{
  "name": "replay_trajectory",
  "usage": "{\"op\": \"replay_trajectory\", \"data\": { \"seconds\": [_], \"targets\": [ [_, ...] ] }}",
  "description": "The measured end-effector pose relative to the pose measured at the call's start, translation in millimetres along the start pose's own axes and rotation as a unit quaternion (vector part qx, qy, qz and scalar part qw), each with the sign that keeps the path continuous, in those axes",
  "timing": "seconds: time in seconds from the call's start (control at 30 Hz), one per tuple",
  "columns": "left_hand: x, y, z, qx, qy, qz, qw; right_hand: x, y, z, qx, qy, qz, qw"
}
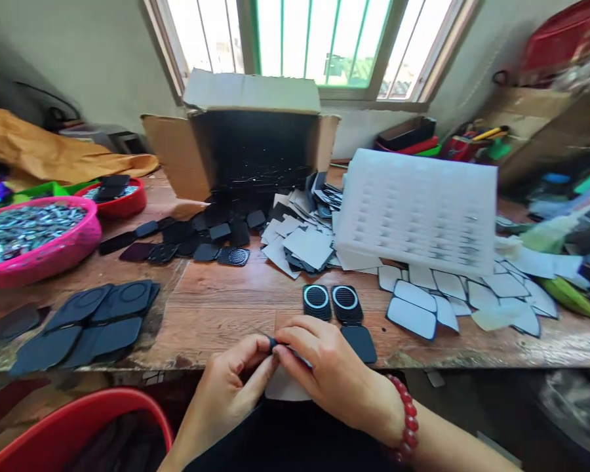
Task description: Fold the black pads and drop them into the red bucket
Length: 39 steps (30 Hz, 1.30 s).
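My left hand [233, 380] and my right hand [332, 373] meet at the table's front edge, fingertips pinched together on a small dark piece [272, 343], mostly hidden by the fingers. A white sheet-like piece [288, 387] shows below, between the hands, partly covered by my right hand. Just beyond my right hand lie two black pads with white rings, a left one [316, 301] and a right one [347, 305]. A plain black flap [358, 343] extends from the right pad toward the table edge.
Black folded pads [103, 321] lie at the left, near a pink basket [91, 233] of metal parts. An open cardboard box [174, 154] stands behind black pieces and white cards [309, 246]. White-faced pads [413, 318] and a white tray [417, 203] are right; a red bin [147, 403] is below left.
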State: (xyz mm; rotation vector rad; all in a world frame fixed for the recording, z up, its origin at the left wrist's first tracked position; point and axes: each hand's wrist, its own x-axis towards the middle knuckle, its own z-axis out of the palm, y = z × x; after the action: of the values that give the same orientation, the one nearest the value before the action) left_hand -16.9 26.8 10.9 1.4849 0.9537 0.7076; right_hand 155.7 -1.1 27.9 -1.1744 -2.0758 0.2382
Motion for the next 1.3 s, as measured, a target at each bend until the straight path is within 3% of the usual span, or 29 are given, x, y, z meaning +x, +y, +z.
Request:
{"op": "replay_trajectory", "data": {
  "seconds": [0.2, 0.43, 0.5, 0.6, 0.7, 0.77, 0.93, 1.03, 1.1, 1.17, 1.23, 1.3],
  "targets": [
    [16.2, 13.2, 19.9, 0.01, -0.065, 0.007, 0.998, -20.9, 18.0, -11.5, 0.05, 0.115, 0.093, 0.988],
    [38.6, 32.5, 56.7, -0.071, -0.095, -0.07, 0.99, -43.1, 42.3, -56.0, 0.076, 0.201, 0.155, 0.964],
    [49.5, 34.2, 65.1, -0.068, -0.116, -0.08, 0.988, -54.9, 55.7, -77.3, 0.071, 0.263, 0.229, 0.935],
    [68.4, 31.6, 80.2, -0.071, -0.112, -0.093, 0.987, -83.6, 80.4, -117.7, 0.07, 0.391, 0.344, 0.851],
    [87.3, 26.7, 106.6, -0.091, -0.112, -0.119, 0.982, -116.8, 96.2, -153.3, 0.097, 0.532, 0.346, 0.767],
    [100.8, 24.0, 131.5, -0.094, -0.13, -0.12, 0.98, -133.5, 97.4, -165.2, 0.099, 0.583, 0.316, 0.742],
    [140.3, 19.0, 198.5, -0.061, -0.153, -0.053, 0.985, -144.7, 84.5, -155.8, 0.042, 0.554, 0.302, 0.775],
    [152.9, 17.6, 220.8, 0.112, -0.099, 0.04, 0.988, -142.3, 80.7, -145.4, -0.02, 0.516, 0.305, 0.8],
    [152.4, 16.5, 225.2, 0.261, -0.042, 0.11, 0.958, -142.9, 81.0, -142.5, -0.048, 0.496, 0.301, 0.813],
    [148.2, 13.5, 224.6, 0.369, -0.036, 0.172, 0.913, -145.8, 82.6, -141.2, -0.074, 0.483, 0.297, 0.821],
    [144.6, 8.0, 223.7, 0.433, -0.098, 0.194, 0.875, -149.9, 84.5, -139.3, -0.086, 0.47, 0.297, 0.827],
    [144.9, 1.4, 226.3, 0.472, -0.165, 0.172, 0.849, -154.0, 86.2, -135.7, -0.076, 0.457, 0.3, 0.834]
  ]
}}
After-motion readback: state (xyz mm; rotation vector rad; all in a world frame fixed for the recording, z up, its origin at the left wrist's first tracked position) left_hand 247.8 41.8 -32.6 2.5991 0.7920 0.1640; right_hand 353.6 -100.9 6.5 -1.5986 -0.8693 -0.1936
